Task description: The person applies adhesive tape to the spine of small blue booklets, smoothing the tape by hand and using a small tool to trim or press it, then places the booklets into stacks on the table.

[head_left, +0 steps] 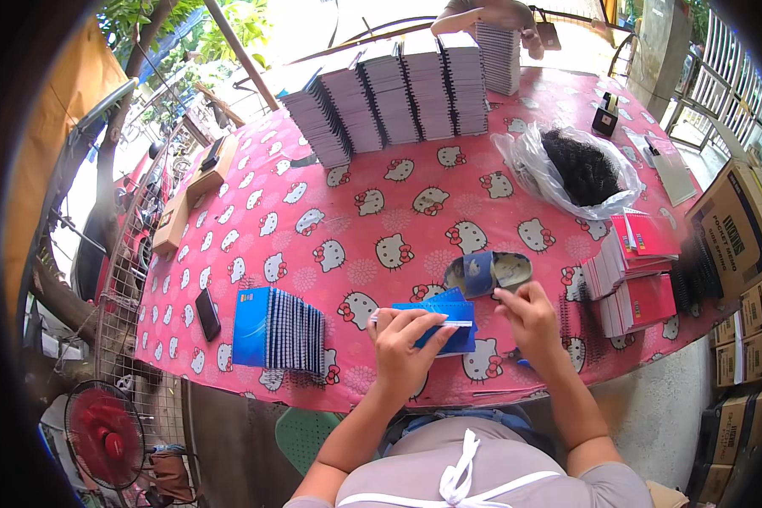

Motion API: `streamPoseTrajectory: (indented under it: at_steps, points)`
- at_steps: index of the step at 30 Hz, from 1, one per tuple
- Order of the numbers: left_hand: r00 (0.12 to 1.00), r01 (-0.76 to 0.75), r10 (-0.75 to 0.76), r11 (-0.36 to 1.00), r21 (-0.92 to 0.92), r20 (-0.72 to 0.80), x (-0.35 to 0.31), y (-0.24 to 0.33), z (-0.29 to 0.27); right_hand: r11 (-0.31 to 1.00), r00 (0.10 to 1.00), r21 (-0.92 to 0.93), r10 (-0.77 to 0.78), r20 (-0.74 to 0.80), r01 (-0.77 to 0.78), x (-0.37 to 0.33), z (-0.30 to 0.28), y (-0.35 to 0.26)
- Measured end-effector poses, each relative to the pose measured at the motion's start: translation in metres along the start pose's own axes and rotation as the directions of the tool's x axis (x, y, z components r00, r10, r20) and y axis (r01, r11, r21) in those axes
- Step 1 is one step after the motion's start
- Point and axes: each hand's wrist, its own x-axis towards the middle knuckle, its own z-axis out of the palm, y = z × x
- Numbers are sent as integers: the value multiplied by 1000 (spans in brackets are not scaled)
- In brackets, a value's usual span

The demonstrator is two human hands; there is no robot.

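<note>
Low on the table in front of me, my left hand (pixel 408 345) presses and grips small blue notebook covers (pixel 455 317) with punched holes along an edge. A white page edge shows by its fingers. To the right, my right hand (pixel 529 322) is raised with its fingers curled into a pinch; what they hold, if anything, is too small to make out. Just beyond its fingertips lies a blue slide slipper (pixel 480 275) with a pale patterned footbed. Left of my left hand stands a stack of blue-covered spiral notebooks (pixel 279 330).
Tall stacks of spiral-bound pads (pixel 389 93) line the back, near another person's arm (pixel 483 17). A plastic bag of black coils (pixel 580 169) and pink notebooks (pixel 635 271) sit right. A phone (pixel 207 314) lies left. Cardboard boxes (pixel 737 220) and a fan (pixel 104 433) flank the table.
</note>
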Motion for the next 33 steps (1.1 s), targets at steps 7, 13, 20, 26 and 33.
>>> streamPoseTrajectory:
  at_steps: [7, 13, 20, 26, 33]
  points:
    - [998, 65, -65, 998, -15, 19, -4, -2, 3, 918, 994, -397, -54, -97, 11, 2, 8, 27]
    - [999, 39, -39, 999, 14, 4, -2, -3, 2, 956, 986, 294, -52, 160, 3, 15, -12, -60]
    - [998, 64, -64, 998, 4, -1, -5, -2, 3, 901, 938, 428, -90, 336, -67, 27, -15, -59]
    - [996, 87, -87, 996, -9, -25, -8, -4, 6, 925, 876, 371, -244, 417, 81, 38, -21, -59]
    - [997, 56, -54, 998, 40, -50, -10, -4, 5, 941, 916, 311, -236, 324, 132, 25, -21, -69]
